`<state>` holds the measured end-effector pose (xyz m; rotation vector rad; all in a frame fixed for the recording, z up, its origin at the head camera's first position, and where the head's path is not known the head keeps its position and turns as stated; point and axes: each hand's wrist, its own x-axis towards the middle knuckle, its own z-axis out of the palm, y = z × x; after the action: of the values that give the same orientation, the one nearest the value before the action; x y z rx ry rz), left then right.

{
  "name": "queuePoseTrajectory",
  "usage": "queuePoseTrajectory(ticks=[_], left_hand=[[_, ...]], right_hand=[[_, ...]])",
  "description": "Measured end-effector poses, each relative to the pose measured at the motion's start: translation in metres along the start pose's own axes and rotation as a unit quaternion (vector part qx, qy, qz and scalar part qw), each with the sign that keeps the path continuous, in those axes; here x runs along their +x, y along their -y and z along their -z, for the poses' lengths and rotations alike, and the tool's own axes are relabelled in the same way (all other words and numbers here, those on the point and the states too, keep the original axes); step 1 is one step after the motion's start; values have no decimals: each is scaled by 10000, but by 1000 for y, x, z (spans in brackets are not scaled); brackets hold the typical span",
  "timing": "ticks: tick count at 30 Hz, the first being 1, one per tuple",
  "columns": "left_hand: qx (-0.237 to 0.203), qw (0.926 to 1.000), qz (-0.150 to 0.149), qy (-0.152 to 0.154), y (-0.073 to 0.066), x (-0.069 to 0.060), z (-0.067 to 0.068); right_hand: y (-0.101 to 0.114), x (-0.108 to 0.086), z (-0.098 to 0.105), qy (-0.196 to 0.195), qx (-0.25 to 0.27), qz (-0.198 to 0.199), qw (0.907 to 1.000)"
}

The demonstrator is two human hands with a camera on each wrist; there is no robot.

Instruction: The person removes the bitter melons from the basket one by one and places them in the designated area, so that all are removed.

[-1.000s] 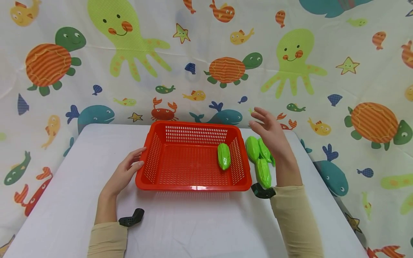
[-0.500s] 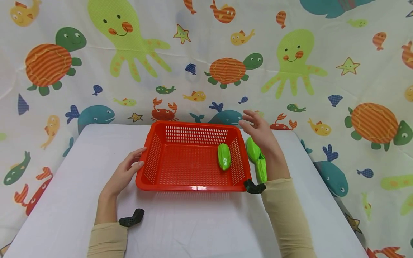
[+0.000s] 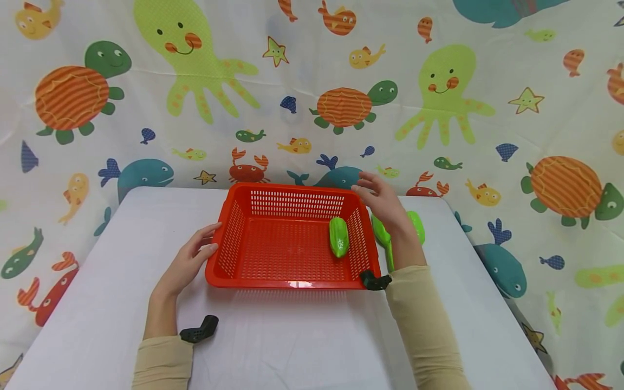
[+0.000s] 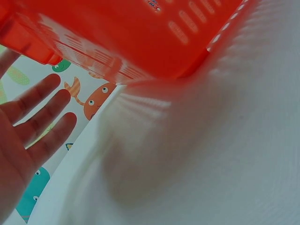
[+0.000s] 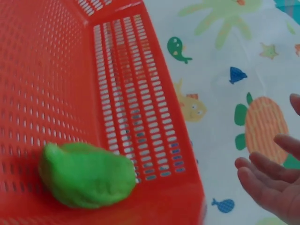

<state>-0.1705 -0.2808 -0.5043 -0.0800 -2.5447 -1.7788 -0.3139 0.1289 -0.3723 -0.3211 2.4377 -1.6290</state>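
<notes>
A red plastic basket (image 3: 292, 284) sits mid-table, with one green ridged fruit, star-fruit-like, (image 3: 338, 237) lying at its right side. At the basket's left rim is my left hand (image 3: 187, 262), fingers extended and apart in the left wrist view; whether they touch the rim I cannot tell. My right hand (image 3: 385, 203) is raised over the far right corner, its fingers loosely bent and holding nothing. Beyond the right wall, more green fruits (image 3: 416, 226) lie on the table, partly hidden by my right forearm. In the right wrist view, the green fruit (image 5: 86, 176) rests inside the basket near its wall.
The white table (image 3: 292, 341) runs up to a hanging cloth (image 3: 302, 54) printed with sea animals. A small black device (image 3: 200, 329) is at my left wrist, and another black device (image 3: 375, 280) is at the right, in front of the basket's near right corner.
My right hand has moved left and slightly down, from above the outside fruits to the basket's far right corner. My left hand, the basket and the fruit inside have stayed put.
</notes>
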Motion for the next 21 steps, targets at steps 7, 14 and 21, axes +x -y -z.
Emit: queuePoseTrajectory(ticks=[7, 14, 21], left_hand=[[7, 10000, 1, 12, -1, 0, 0], [6, 10000, -4, -2, 0, 0, 1], [25, 10000, 15, 3, 1, -1, -1]], right_hand=[[-6, 10, -8, 324, 94, -208, 9992], [-5, 18, -14, 494, -190, -274, 9982], [-9, 25, -19, 781, -722, -681, 9920]])
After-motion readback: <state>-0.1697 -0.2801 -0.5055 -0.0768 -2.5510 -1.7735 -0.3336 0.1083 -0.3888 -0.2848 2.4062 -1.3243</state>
